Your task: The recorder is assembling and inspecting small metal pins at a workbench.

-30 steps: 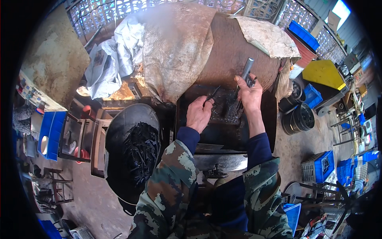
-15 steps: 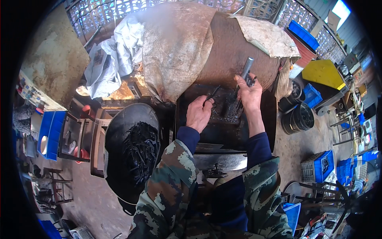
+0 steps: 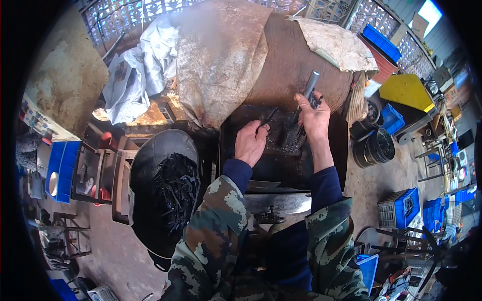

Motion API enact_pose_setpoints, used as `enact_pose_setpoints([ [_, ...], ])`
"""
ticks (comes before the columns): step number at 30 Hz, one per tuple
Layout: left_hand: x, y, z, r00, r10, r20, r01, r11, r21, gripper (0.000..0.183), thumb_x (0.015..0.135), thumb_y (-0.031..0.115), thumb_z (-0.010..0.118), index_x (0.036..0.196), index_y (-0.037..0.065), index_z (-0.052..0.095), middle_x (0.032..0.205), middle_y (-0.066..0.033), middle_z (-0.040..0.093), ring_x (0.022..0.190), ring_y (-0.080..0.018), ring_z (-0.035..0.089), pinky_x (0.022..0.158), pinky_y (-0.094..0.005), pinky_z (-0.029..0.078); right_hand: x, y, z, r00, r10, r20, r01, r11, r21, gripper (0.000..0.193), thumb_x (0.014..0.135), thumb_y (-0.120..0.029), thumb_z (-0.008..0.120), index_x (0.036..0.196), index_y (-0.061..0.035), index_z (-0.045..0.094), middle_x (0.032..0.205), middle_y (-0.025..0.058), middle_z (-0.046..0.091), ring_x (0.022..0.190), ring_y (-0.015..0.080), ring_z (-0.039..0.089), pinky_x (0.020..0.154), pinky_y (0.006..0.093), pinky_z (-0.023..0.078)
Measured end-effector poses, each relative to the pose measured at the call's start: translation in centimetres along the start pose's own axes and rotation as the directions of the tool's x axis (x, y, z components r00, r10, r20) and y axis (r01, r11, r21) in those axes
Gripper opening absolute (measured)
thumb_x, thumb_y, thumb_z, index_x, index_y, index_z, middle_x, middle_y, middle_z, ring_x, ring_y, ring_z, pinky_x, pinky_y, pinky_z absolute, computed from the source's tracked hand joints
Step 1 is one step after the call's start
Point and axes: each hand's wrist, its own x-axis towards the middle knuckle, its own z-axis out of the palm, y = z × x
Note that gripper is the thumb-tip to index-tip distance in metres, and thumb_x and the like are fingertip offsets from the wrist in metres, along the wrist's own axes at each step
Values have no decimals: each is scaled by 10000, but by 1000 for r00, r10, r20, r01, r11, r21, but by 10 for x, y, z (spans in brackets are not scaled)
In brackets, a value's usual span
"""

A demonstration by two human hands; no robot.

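My left hand [image 3: 249,143] is closed, pinching a thin dark strip [image 3: 270,116] that sticks up past the fingertips. Opposite it, my right hand [image 3: 315,118] grips a grey metal rod [image 3: 312,83] whose round end points up and away. Several small dark pieces [image 3: 316,102] are bunched in the same right fingers; their exact shape is too small to tell. Both hands hover over a black work surface [image 3: 266,173]. Between them stands a dark block [image 3: 291,135], with small gritty bits scattered around it.
To my left, a large black scoop-shaped tub [image 3: 143,165] holds many dark strips [image 3: 175,190]. Dirty cloth sacking [image 3: 221,65] drapes over a rusty brown drum [image 3: 286,60] ahead. Black buckets [image 3: 374,148] stand at right, beyond a blue-and-white crate [image 3: 399,210].
Both hands keep nearly the same pose and hold the same things. The surroundings have shifted slightly left in view, as my head turned a little.
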Motion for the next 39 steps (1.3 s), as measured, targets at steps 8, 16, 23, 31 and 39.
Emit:
enact_pose_setpoints([
  [8,0,4,2,1000,-2,-1,2,1000,-31,259,919,230,552,923,-9,652,899,-201,692,881,-392,652,789,-440,494,2,1,-1,1000,-22,6,22,1000,3,317,878,-208,775,1080,-31,607,592,-33,514,421,54,436,386,241,346],
  [16,-1,6,2,1000,-22,5,22,1000,-19,258,916,230,555,900,-11,642,897,-199,694,872,-386,656,781,-435,496,2,3,-2,999,-32,10,32,999,5,324,873,-214,780,1071,-26,606,593,-38,517,420,51,432,383,238,340],
  [23,-1,6,3,1000,-28,7,28,999,-27,256,914,236,560,895,-7,638,888,-202,684,857,-391,651,766,-437,492,3,4,-1,999,-33,-1,33,999,-8,335,870,-210,782,1083,-22,605,594,-37,519,418,52,430,380,239,338],
  [31,-1,6,2,1000,-30,7,30,999,-10,260,912,239,564,892,-8,638,889,-207,679,853,-396,644,766,-443,487,3,5,-2,999,-33,1,33,999,0,346,869,-215,784,1088,-16,604,593,-36,520,418,52,432,379,239,337],
  [39,-1,7,2,1000,-22,5,22,1000,-12,265,911,242,564,895,-13,637,881,-209,679,852,-399,644,769,-448,485,2,4,-1,999,-41,1,41,999,-11,340,872,-220,781,1081,-18,605,590,-37,519,415,51,430,379,238,334],
])
